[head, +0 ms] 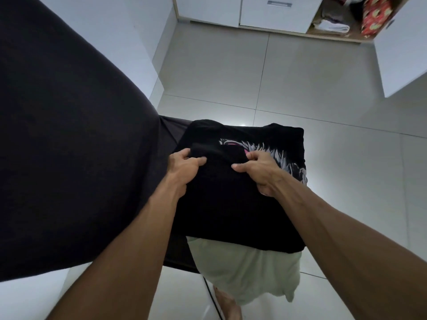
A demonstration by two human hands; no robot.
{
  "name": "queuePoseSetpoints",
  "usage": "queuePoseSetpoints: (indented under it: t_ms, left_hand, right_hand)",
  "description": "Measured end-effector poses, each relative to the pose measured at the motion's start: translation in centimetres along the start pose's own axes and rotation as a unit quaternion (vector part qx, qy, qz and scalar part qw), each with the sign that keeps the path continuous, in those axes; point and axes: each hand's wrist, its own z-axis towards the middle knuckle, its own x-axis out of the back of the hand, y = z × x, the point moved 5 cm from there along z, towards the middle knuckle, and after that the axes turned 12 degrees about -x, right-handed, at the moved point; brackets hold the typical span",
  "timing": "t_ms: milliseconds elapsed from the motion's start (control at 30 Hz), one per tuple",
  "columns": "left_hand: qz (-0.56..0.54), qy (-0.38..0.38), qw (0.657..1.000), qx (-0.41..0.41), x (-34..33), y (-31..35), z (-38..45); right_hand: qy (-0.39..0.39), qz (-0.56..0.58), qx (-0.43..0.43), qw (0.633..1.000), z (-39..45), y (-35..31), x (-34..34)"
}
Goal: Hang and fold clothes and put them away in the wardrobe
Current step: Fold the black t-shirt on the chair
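- Left hand (184,163) reaches forward on a bare arm, fingers curled over a fold of the black shirt (233,204), thumb pressed on the cloth — it grips the shirt near its upper left part.
- Right hand (258,167) reaches in from the other side, fingers curled into the same fold, thumb pointing toward the left hand — it grips the shirt too.
- Both hands sit near each other, apart, at the shirt's middle top.
- Shirt is folded into a rough rectangle, black, with a white and pink print (272,153) showing on its upper right.
- It is held up in front of the person, above the tiled floor (323,158), beside a dark-covered bed (69,146).
- Pale green shorts (245,273) show below the shirt.
- Wardrobe (277,15) stands across the floor, one door open, folded clothes (332,26) on its shelf.
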Motion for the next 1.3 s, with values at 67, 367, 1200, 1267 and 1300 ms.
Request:
queuePoseSetpoints:
  t_ms: [67, 367, 1200, 1267, 1300]
  left_hand:
    - [-0.037, -0.024, 0.999, -0.013, 0.2, -0.1, 0.3]
    - [-0.088, -0.03, 0.994, -0.058, 0.0, 0.2, 1.4]
    - [0.297, 0.04, 0.949, -0.094, 4.2, -5.2, -5.7]
    - [0.297, 0.058, 0.949, -0.094, 3.6, -4.8, -4.8]
    - [0.294, 0.073, 0.948, -0.095, 3.6, -4.5, -4.5]
  right_hand:
    - [-0.02, 0.035, -0.006, 0.999, 0.0, 0.1, 0.2]
    - [0.072, -0.01, 0.042, 0.997, -1.1, -0.8, 2.3]
    - [0.197, -0.188, 0.163, 0.948, -7.9, 9.1, 0.6]
    - [0.202, -0.18, 0.154, 0.95, -7.4, 8.6, 0.3]
    - [0.211, -0.171, 0.156, 0.95, -7.1, 8.4, 0.3]
